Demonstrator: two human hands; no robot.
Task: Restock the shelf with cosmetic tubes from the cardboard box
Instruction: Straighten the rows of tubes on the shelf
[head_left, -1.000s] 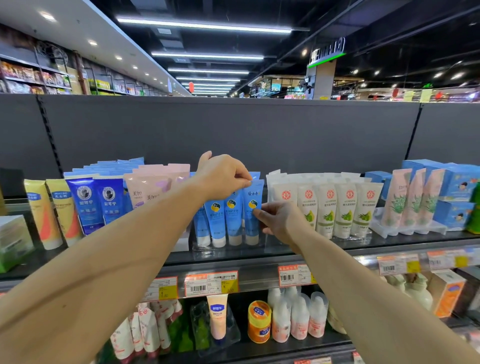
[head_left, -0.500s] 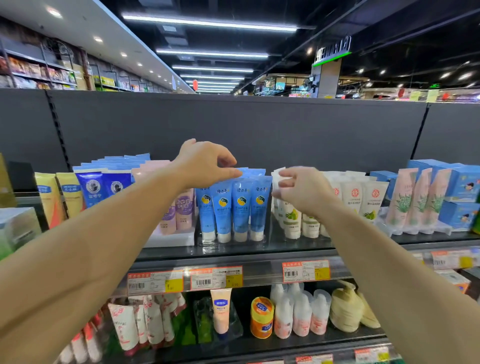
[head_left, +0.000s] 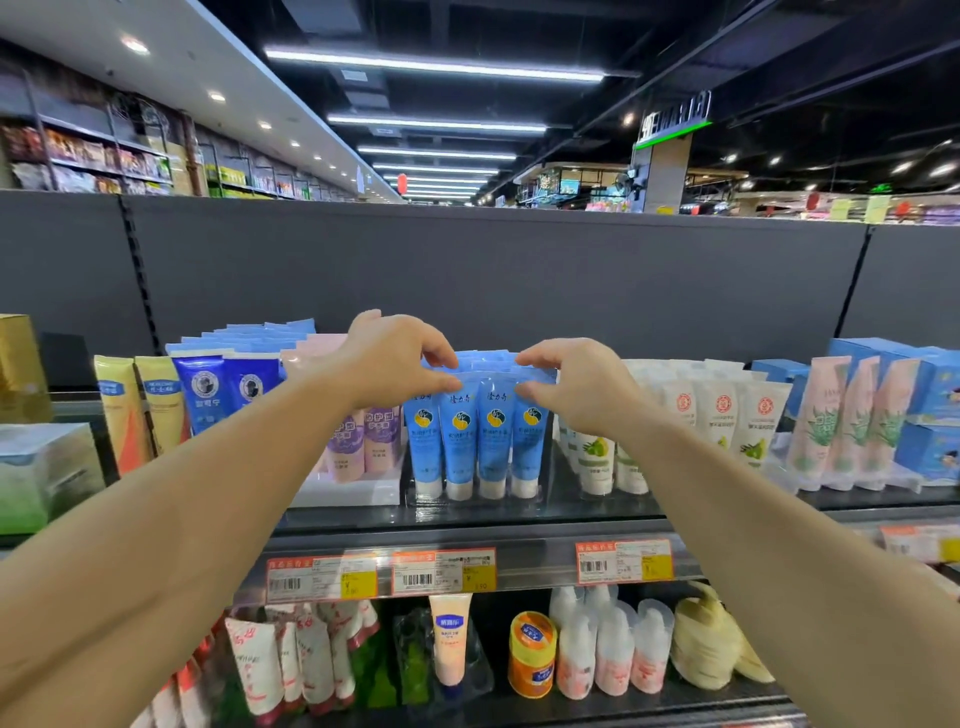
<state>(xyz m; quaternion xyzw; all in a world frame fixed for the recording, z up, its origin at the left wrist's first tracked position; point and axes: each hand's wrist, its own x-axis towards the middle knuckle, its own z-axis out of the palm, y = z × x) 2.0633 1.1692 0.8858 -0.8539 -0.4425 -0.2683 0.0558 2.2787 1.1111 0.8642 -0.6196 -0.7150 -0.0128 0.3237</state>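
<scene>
The left hand is curling its thumb and fingers over the crimped top edges of the light blue tubes, pinching them from the nine o'clock side, while the right hand is mirroring it from three o'clock, thumb low and fingers arched over the same top edges; whether every fingertip is touching cannot be told. The tubes are standing cap-down in a tight front row of four with more rows behind, sitting on the upper shelf at the centre of the view. At nine o'clock from them, pink and purple tubes are standing just beside, with dark blue tubes and yellow tubes further out. At three o'clock, white tubes are lining up, then pink leaf-printed tubes and blue boxes. At six o'clock, price labels are running along the shelf edge, above an orange jar on the lower shelf.
</scene>
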